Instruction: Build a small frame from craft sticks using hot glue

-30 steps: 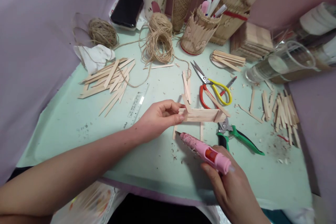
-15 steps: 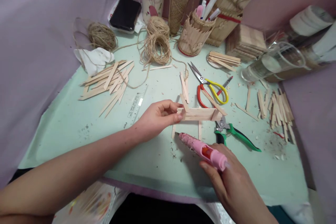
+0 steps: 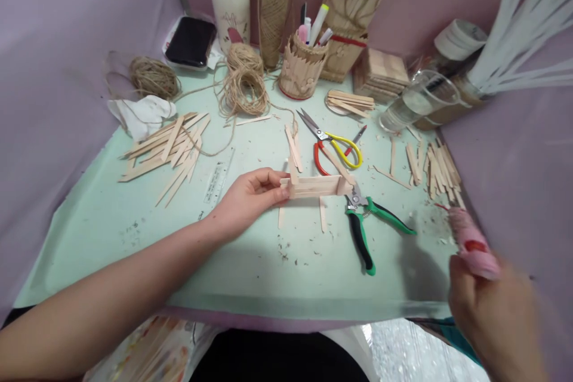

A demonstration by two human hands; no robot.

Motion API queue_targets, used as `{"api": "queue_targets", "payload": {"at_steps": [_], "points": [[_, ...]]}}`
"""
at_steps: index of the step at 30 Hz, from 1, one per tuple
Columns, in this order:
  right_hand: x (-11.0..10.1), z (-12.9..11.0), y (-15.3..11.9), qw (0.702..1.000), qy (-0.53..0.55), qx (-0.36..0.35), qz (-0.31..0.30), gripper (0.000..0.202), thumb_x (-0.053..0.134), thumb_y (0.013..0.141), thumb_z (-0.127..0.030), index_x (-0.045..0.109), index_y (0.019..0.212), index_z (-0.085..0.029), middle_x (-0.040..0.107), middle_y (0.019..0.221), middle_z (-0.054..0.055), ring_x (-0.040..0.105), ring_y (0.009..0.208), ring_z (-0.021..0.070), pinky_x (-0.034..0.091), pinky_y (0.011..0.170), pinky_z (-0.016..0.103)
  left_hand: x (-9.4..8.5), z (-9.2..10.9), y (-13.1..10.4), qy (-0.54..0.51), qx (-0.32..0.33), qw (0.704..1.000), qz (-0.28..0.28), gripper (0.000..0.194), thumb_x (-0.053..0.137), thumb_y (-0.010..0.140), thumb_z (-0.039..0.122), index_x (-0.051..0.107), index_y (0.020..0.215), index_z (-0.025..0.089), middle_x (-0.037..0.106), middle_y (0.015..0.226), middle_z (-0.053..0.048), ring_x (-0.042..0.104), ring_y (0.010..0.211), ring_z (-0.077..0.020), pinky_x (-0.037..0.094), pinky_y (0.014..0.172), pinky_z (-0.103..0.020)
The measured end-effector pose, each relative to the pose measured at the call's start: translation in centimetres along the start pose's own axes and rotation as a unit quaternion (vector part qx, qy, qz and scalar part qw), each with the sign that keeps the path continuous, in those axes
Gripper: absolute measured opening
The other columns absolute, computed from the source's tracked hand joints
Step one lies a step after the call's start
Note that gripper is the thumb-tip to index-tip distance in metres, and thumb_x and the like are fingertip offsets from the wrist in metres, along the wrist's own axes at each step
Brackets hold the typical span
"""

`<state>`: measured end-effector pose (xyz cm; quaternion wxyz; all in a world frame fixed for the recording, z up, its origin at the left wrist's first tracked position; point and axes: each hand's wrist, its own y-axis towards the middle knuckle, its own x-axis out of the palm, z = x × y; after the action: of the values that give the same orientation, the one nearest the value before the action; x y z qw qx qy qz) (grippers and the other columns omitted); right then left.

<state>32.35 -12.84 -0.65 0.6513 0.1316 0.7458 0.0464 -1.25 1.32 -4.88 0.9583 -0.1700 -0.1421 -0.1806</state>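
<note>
My left hand (image 3: 257,194) pinches the left end of a small frame of glued popsicle sticks (image 3: 316,187), which it holds just over the table. Two sticks stand out from the frame at its ends, and two more sticks (image 3: 323,215) show below it. At the table's right edge, my right hand (image 3: 496,304) is wrapped round a pink hot glue gun (image 3: 472,242), blurred by motion. Right of the frame lie green-handled pruning pliers (image 3: 358,221), jaws near the frame's right end. Behind it rest scissors (image 3: 329,137) with red and yellow handles.
Loose sticks (image 3: 174,143) lie at the left, and more cut sticks (image 3: 441,170) at the right. Twine (image 3: 246,89), a pen holder (image 3: 302,68), a phone (image 3: 190,42), a bottle (image 3: 230,12) and a clear cup (image 3: 416,101) line the back. A clear ruler (image 3: 215,182) lies near my left hand.
My right hand has swung the glue gun away from the frame to the far right. The left hand still holds the frame. The whole view has shifted toward the right.
</note>
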Motion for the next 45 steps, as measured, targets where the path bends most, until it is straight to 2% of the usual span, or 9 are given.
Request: {"api": "queue_targets", "payload": {"at_steps": [3, 7, 10, 14, 17, 20, 24, 34, 45], "points": [[3.2, 3.6, -1.7, 0.986, -0.136, 0.063, -0.076, 0.028, 0.046, 0.091, -0.033, 0.069, 0.083, -0.018, 0.046, 0.05, 0.005, 0.044, 0.043, 0.0245, 0.033, 0.046, 0.04, -0.1, 0.5, -0.3, 0.057, 0.048, 0.997, 0.017, 0.014, 0.076, 0.074, 0.025, 0.064, 0.074, 0.018, 0.072, 0.101, -0.003, 0.066, 0.087, -0.0127, 0.053, 0.086, -0.031], [4.1, 4.4, -3.1, 0.98, -0.192, 0.052, -0.029, 0.052, 0.038, 0.091, -0.05, 0.066, 0.104, -0.007, 0.065, 0.09, 0.026, 0.061, 0.077, 0.0406, 0.045, 0.062, 0.052, -0.1, 1.3, -0.8, 0.145, 0.117, 0.982, 0.033, 0.009, 0.073, 0.075, 0.023, 0.066, 0.071, 0.019, 0.071, 0.092, -0.003, 0.066, 0.085, -0.0148, 0.052, 0.081, -0.032], [1.3, 1.5, -2.3, 0.988, -0.143, 0.051, 0.019, 0.057, 0.043, 0.089, -0.06, 0.063, 0.118, -0.015, 0.064, 0.116, 0.024, 0.061, 0.094, 0.045, 0.046, 0.069, 0.059, 0.1, 1.7, -1.3, 0.209, 0.161, 0.964, 0.041, 0.008, 0.071, 0.078, 0.021, 0.068, 0.07, 0.02, 0.068, 0.088, -0.002, 0.064, 0.082, -0.0149, 0.051, 0.077, -0.031], [-1.2, -5.6, 0.5, 0.993, 0.077, -0.007, 0.093, 0.03, 0.056, 0.093, -0.041, 0.062, 0.116, -0.023, 0.068, 0.109, 0.013, 0.064, 0.101, 0.0314, 0.049, 0.083, 0.046, 0.6, 1.8, -2.1, 0.292, 0.209, 0.932, 0.045, 0.009, 0.07, 0.08, 0.018, 0.07, 0.072, 0.023, 0.066, 0.083, 0.0, 0.062, 0.08, -0.0137, 0.05, 0.078, -0.031], [0.6, -9.8, 2.5, 0.975, 0.198, -0.096, 0.037, 0.021, 0.058, 0.093, -0.029, 0.061, 0.113, -0.025, 0.069, 0.102, 0.006, 0.065, 0.092, 0.0221, 0.049, 0.08, 0.036, 0.6, 1.5, -2.9, 0.331, 0.237, 0.912, 0.054, 0.01, 0.07, 0.081, 0.016, 0.072, 0.075, 0.024, 0.067, 0.082, 0.001, 0.063, 0.078, -0.0125, 0.051, 0.076, -0.029], [3.6, -11.3, 3.6, 0.966, 0.227, -0.115, 0.039, 0.016, 0.058, 0.093, -0.022, 0.06, 0.109, -0.023, 0.069, 0.097, 0.004, 0.065, 0.091, 0.0211, 0.045, 0.081, 0.036, 0.2, 0.9, -3.6, 0.355, 0.256, 0.897, 0.07, 0.013, 0.07, 0.081, 0.014, 0.073, 0.077, 0.025, 0.068, 0.08, 0.001, 0.064, 0.076, -0.0119, 0.052, 0.071, -0.026], [5.4, -10.9, 3.6, 0.963, 0.237, -0.127, 0.019, 0.01, 0.056, 0.094, -0.015, 0.062, 0.098, -0.022, 0.07, 0.089, 0.002, 0.063, 0.085, 0.0189, 0.039, 0.08, 0.036, -0.4, 0.0, -3.8, 0.405, 0.258, 0.874, 0.071, 0.015, 0.066, 0.084, 0.013, 0.074, 0.079, 0.024, 0.07, 0.078, 0.0, 0.065, 0.073, -0.0128, 0.051, 0.067, -0.026], [6.1, -9.5, 2.9, 0.968, 0.171, -0.181, 0.026, 0.024, 0.057, 0.09, -0.003, 0.065, 0.102, -0.022, 0.072, 0.089, 0.003, 0.059, 0.085, 0.0202, 0.03, 0.077, 0.039, -1.5, -0.6, -4.1, 0.565, 0.351, 0.747, -0.015, 0.019, 0.058, 0.088, 0.01, 0.066, 0.099, 0.024, 0.074, 0.089, -0.002, 0.068, 0.082, -0.0166, 0.043, 0.074, -0.034], [6.4, -8.1, 2.8, 0.96, 0.188, -0.207, -0.023, 0.024, 0.062, 0.088, -0.007, 0.066, 0.109, -0.019, 0.073, 0.093, 0.005, 0.057, 0.087, 0.022, 0.034, 0.072, 0.04, -1.4, -0.7, -4.2, 0.58, 0.323, 0.748, -0.025, 0.024, 0.057, 0.088, 0.008, 0.065, 0.106, 0.021, 0.075, 0.095, -0.005, 0.067, 0.086, -0.0193, 0.04, 0.076, -0.037]]}}
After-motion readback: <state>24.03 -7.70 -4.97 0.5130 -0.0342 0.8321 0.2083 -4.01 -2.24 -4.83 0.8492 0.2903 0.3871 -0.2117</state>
